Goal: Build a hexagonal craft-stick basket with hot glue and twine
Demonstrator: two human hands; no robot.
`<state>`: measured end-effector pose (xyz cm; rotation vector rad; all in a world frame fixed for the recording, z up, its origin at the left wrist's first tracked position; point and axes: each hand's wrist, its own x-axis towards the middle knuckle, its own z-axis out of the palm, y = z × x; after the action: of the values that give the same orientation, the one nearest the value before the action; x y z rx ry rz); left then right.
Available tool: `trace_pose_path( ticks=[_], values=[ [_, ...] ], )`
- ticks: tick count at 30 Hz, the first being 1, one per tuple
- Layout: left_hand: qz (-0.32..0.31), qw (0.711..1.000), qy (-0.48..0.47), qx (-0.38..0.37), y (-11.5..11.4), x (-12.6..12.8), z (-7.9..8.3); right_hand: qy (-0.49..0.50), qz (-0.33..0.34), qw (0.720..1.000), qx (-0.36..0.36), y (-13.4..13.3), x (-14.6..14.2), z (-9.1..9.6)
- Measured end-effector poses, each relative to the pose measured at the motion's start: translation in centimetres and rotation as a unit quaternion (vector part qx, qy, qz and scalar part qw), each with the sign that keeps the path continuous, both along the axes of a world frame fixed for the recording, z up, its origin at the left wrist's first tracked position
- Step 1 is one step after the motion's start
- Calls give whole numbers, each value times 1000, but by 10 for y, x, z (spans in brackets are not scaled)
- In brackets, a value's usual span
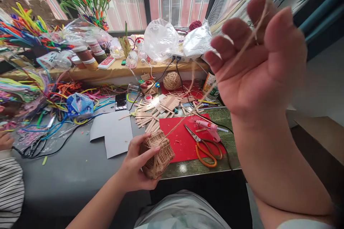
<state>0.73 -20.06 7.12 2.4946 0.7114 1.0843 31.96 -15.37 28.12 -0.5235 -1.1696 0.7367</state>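
Note:
My left hand (131, 168) grips a small many-sided box of craft sticks wrapped in twine (163, 152), tilted just over the table's front edge. From the box a strand of twine (183, 118) runs taut up to the right. My right hand (249, 75) is raised high and close to the camera, palm towards me, fingers curled. The strand crosses its palm and passes between thumb and forefinger, with a loop over the fingertips. Below it, orange-handled scissors (200, 146) and a pink glue gun (208, 127) lie on a red sheet (176, 143).
Loose craft sticks (150, 114) and a twine ball (172, 80) lie farther back. A cut white card (115, 132) is left of the box. Pipe cleaners (53, 96) clutter the left, near another person's striped sleeve (10, 189). Jars (84, 57) stand on the windowsill. Black cables cross the table.

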Motion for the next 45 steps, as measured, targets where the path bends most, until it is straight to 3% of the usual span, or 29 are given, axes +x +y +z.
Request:
trace_pose_path(
  ticks=[3, 5, 7, 9, 11, 13, 16, 19, 22, 27, 30, 34, 39, 42, 45],
  values=[
    [20, 1000, 23, 8, -4, -6, -5, 21, 25, 997, -68, 10, 30, 6],
    [32, 999, 16, 10, -6, -11, -7, -19, 62, 994, -83, 21, 44, -3],
    [36, 999, -7, 12, -9, -15, -6, -54, 37, 995, -76, 34, 47, -27],
    [35, 999, -35, 23, -13, -19, 0, -140, -28, 985, -97, 48, 36, -65],
    [43, 997, -50, 48, -18, -25, 11, -278, -79, 946, -146, 63, 19, -109],
    [65, 993, -55, 80, -25, -31, 23, -453, -123, 852, -232, 79, 1, -151],
    [106, 984, -84, 114, -37, -41, 40, -500, -137, 803, -296, 107, -19, -193],
    [128, 981, -80, 125, -47, -50, 46, -508, -165, 755, -379, 137, -28, -210],
    [132, 982, -46, 129, -54, -58, 42, -505, -176, 717, -448, 162, -31, -219],
    [144, 984, -42, 99, -53, -68, 27, -479, -164, 702, -500, 174, -34, -228],
    [136, 986, -44, 91, -46, -70, 22, -444, -148, 726, -504, 172, -37, -222],
    [112, 990, -39, 75, -37, -66, 19, -359, -109, 798, -472, 168, -40, -188],
    [69, 995, -51, 51, -34, -51, 14, -239, -78, 890, -379, 163, -30, -110],
    [43, 997, -59, 30, -35, -41, 9, -82, -17, 968, -237, 143, -23, -60],
    [22, 998, -64, 19, -38, -35, 4, -64, -33, 987, -141, 100, -20, -17]
  ],
)
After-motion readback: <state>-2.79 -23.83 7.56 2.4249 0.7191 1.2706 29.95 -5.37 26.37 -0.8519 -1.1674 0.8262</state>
